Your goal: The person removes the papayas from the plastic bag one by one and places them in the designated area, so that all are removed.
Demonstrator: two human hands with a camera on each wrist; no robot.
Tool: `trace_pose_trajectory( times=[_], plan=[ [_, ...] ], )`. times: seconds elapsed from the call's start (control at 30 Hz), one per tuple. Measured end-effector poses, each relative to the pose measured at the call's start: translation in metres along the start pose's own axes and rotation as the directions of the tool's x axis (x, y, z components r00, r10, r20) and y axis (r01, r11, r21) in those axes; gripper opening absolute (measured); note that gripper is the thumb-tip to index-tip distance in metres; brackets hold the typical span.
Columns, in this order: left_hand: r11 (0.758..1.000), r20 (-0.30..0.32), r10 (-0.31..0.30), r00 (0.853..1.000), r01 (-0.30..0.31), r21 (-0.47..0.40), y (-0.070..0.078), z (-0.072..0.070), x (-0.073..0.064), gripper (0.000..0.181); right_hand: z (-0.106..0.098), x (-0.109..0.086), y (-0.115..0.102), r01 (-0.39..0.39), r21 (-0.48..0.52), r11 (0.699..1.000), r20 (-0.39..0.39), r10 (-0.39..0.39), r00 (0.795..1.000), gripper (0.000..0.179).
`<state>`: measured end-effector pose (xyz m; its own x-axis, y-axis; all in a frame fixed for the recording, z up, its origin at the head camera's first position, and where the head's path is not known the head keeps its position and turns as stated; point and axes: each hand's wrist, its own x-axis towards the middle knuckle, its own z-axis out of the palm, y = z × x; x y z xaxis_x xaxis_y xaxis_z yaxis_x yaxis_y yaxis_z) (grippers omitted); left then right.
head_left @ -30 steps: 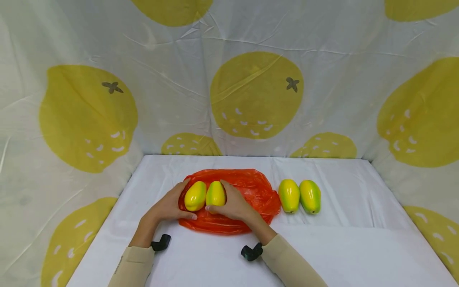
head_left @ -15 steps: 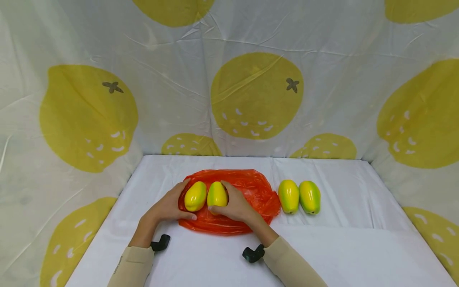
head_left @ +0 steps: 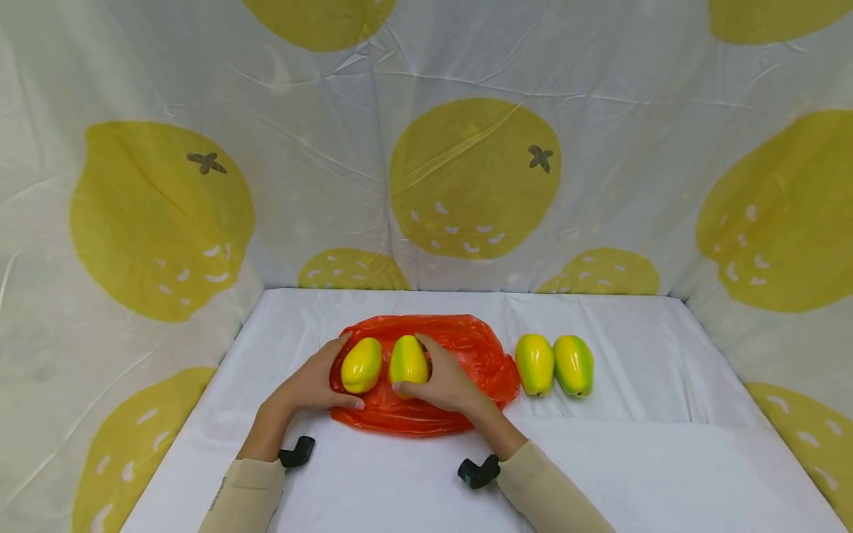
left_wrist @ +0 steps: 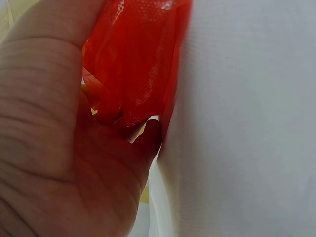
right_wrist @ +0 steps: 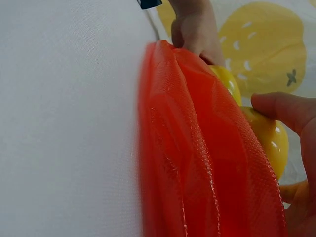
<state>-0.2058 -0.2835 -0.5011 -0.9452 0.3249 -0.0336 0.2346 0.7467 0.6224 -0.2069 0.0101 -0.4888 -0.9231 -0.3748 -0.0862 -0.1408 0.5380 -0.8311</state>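
Observation:
A red plastic bag [head_left: 476, 363] lies flat on the white table, with two glossy yellow-green papayas over its left part. My left hand [head_left: 320, 377] grips the bag's left edge, fingers at the back and thumb in front, around the left papaya [head_left: 361, 366]. Red plastic sits against its fingers in the left wrist view. My right hand [head_left: 443, 377] holds the right papaya [head_left: 408, 359] between thumb and fingers, from its right side. A narrow gap of red shows between these two papayas. In the right wrist view, bag folds hide their lower parts.
Two more papayas stand side by side right of the bag, a yellow one [head_left: 534, 365] at its edge and a greener one [head_left: 574, 366]. White cloth covers the table [head_left: 633, 474]. A lemon-print curtain [head_left: 300, 178] encloses the back and sides.
My right hand has shifted a little to the right with its papaya, widening the gap to the left papaya. The left hand and the bag stay nearly where they were.

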Motion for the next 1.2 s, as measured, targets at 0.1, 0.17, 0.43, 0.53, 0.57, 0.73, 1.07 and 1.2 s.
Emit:
trace_pose_trajectory(
  times=[0.1, 0.17, 0.43, 0.53, 0.57, 0.73, 1.07, 1.2],
  plan=[
    [1.000, -0.001, -0.008, 1.000, 0.008, -0.001, -0.002, 0.001, 0.001, 0.132, -0.003, -0.001, 0.001, 0.014, -0.002, 1.000, -0.003, -0.014, 1.000, 0.102],
    [1.000, 0.001, -0.007, 1.000, 0.007, -0.003, -0.002, 0.001, 0.001, 0.133, -0.006, -0.003, 0.002, 0.021, -0.003, 1.000, -0.008, -0.021, 1.000, 0.102],
    [1.000, 0.000, -0.003, 1.000, 0.003, 0.013, -0.004, 0.002, 0.001, 0.133, -0.016, -0.009, 0.004, 0.017, -0.007, 1.000, -0.024, -0.017, 1.000, 0.102],
    [1.000, 0.000, -0.006, 1.000, 0.006, 0.015, -0.004, 0.002, 0.001, 0.133, -0.020, -0.011, 0.005, 0.020, -0.014, 1.000, -0.026, -0.021, 0.999, 0.101],
    [1.000, 0.001, -0.009, 1.000, 0.009, 0.015, -0.004, 0.002, 0.001, 0.133, -0.021, -0.012, 0.005, 0.026, -0.014, 1.000, -0.025, -0.026, 0.999, 0.101],
    [1.000, 0.000, -0.020, 1.000, 0.020, 0.013, -0.003, 0.003, 0.001, 0.134, -0.027, -0.016, 0.007, 0.022, -0.043, 0.999, -0.023, -0.023, 0.999, 0.102],
    [1.000, -0.009, 0.004, 1.000, -0.004, 0.013, -0.003, 0.001, 0.001, 0.134, -0.037, -0.021, 0.013, 0.023, -0.063, 0.998, -0.044, -0.026, 0.999, 0.103],
    [1.000, -0.003, 0.005, 1.000, -0.005, 0.019, -0.003, 0.002, 0.001, 0.134, -0.040, -0.022, 0.014, 0.021, -0.058, 0.998, -0.051, -0.024, 0.998, 0.103]
  ],
)
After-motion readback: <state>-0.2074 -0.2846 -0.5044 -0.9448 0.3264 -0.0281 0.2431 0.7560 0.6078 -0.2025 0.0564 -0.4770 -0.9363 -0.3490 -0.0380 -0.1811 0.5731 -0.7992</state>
